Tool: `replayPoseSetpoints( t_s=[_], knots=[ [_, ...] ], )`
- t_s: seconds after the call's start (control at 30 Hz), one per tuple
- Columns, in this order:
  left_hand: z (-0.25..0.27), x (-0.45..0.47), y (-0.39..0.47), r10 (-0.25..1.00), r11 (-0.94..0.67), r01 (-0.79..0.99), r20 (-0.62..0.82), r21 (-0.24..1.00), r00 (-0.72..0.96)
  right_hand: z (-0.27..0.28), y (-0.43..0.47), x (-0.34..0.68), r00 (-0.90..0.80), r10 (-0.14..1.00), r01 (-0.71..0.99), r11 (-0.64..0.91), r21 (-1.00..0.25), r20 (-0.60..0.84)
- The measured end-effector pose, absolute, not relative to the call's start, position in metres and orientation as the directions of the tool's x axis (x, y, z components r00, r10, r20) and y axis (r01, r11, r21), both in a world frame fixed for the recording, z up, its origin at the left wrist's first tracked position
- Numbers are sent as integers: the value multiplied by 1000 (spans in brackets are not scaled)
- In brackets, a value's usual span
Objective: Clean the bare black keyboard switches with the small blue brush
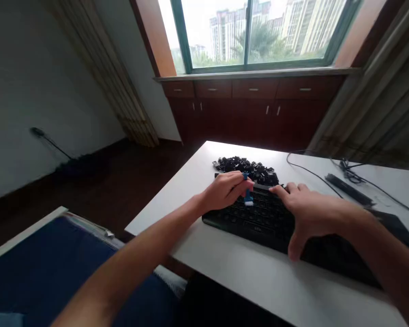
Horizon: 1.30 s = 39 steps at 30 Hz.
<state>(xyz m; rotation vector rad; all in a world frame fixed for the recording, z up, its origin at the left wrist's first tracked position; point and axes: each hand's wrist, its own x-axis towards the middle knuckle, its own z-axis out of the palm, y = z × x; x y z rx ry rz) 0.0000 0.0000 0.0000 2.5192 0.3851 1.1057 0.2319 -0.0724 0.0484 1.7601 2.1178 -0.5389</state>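
Note:
A black keyboard [255,229] lies on the white table, its key area showing small round posts where keycaps are off. My left hand [226,188] is closed around a small blue brush [248,198], whose white bristles point down over the keyboard's left part. With the thumb at the near edge and the fingers at the far edge, my right hand [310,211] spans the keyboard and grips it. Just behind the keyboard is a heap of loose black keycaps [255,170]. My right hand and forearm hide part of the keyboard's right side.
On the right of the white table [231,263] lie a long black strip-shaped object [349,190] and a dark cable [313,172]. A blue-covered surface [54,268] stands at lower left. Dark red cabinets [252,113] line the wall under the window.

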Motion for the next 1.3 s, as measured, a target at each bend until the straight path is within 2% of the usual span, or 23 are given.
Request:
replayPoseSetpoints(
  t_s=[0.2,0.33,0.5,0.7,0.87,1.0,1.13,1.3],
  knots=[
    [1,0,2,370,-923,155,695,354,616,52,-73,229,-168,863,986,153,-71,-477],
    [0,-1,3,409,-905,167,693,391,594,52,-73,228,-160,860,987,147,-64,-484],
    [-1,0,0,371,-903,107,633,415,679,51,-73,228,-161,865,987,152,-58,-476],
    [0,0,-3,401,-880,79,643,469,653,52,-73,227,-152,863,988,144,-54,-482],
    [1,1,-1,353,-916,108,647,386,676,53,-73,226,-146,867,989,140,-48,-477],
    [-1,-1,2,369,-923,166,673,348,642,52,-73,227,-155,865,987,152,-45,-477],
    [-2,-1,2,430,-894,183,668,409,608,52,-73,228,-154,868,988,148,-50,-472],
    [-1,1,-4,467,-837,114,588,536,661,53,-74,227,-161,869,987,145,-69,-468]
  ],
)
